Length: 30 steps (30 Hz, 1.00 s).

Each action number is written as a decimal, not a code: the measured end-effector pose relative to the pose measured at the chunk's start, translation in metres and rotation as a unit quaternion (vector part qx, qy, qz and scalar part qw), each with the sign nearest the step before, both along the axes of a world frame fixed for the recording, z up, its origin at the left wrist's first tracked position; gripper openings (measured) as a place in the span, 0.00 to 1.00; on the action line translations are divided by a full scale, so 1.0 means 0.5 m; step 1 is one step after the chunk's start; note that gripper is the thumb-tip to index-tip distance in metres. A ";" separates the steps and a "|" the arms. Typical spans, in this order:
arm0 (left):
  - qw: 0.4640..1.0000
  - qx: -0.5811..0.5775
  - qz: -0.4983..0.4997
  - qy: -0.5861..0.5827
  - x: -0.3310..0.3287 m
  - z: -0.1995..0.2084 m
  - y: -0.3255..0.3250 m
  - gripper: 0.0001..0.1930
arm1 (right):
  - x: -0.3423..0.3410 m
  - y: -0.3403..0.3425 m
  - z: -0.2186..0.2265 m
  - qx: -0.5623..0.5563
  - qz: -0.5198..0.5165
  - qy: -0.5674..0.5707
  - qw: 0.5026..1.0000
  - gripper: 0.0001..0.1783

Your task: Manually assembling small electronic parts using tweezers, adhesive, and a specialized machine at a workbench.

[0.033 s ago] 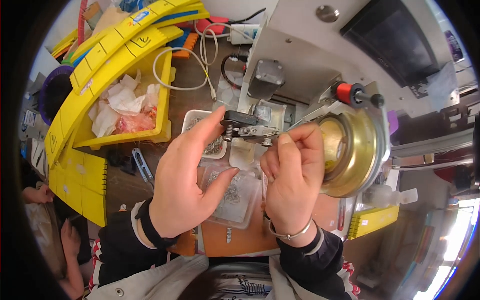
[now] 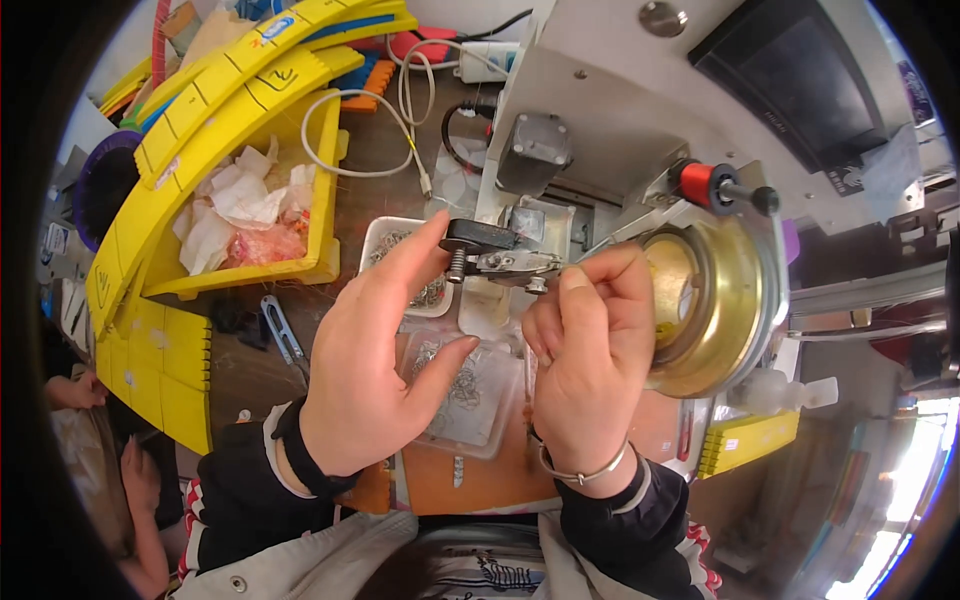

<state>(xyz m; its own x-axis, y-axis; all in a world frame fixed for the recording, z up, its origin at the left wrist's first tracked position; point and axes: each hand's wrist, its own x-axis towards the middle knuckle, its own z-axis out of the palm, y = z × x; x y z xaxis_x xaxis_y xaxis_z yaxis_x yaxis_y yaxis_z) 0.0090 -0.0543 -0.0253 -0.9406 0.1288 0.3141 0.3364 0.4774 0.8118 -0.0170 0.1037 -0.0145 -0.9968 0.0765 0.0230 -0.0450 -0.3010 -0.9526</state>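
Note:
My left hand (image 2: 385,350) is open, thumb and fingers spread apart. Its fingertips reach the near end of a small metal clamp (image 2: 510,263) with a black lever (image 2: 478,235) and a spring. At the clamp's other end, my right hand (image 2: 595,335) is closed, with thumb and forefinger pinched together near a little round metal knob (image 2: 537,285). Anything between those fingers is too small to make out. Below the hands sits a clear plastic box (image 2: 465,400) of small wire pieces. A white tray (image 2: 378,240) with more metal pieces stands partly behind my left hand.
A grey machine carries a brass-coloured wheel (image 2: 725,310), a red thread spool (image 2: 692,182) and a dark screen (image 2: 790,85). At left are a yellow bin (image 2: 325,240) of scraps, yellow strips (image 2: 160,350) and a blue-handled cutter (image 2: 281,328). Another person's hand (image 2: 140,475) shows far left.

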 end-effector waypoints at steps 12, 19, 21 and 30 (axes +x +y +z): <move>0.997 0.028 -0.047 -0.063 0.001 -0.041 0.022 0.33 | 0.002 0.008 0.013 -0.065 0.015 -0.015 0.998 0.03; 0.962 -0.256 -0.088 -0.023 -0.020 0.066 -0.019 0.20 | 0.036 -0.004 0.017 -0.111 0.009 -0.048 0.993 0.04; 0.984 -0.170 -0.046 0.032 -0.014 0.094 -0.033 0.16 | 0.066 0.000 0.011 -0.131 -0.017 -0.053 0.990 0.07; 0.963 -0.176 -0.132 0.156 -0.057 0.169 0.064 0.15 | 0.076 0.027 -0.016 0.300 0.188 0.128 0.926 0.10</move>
<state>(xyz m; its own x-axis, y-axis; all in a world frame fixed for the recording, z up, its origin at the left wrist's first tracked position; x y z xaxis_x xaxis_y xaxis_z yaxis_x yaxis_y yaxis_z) -0.0194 -0.0221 0.0592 -0.7276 0.5010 0.4687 0.6849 0.5693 0.4547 0.0211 0.1171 -0.0225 -0.9064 -0.3786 0.1873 -0.2915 0.2397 -0.9260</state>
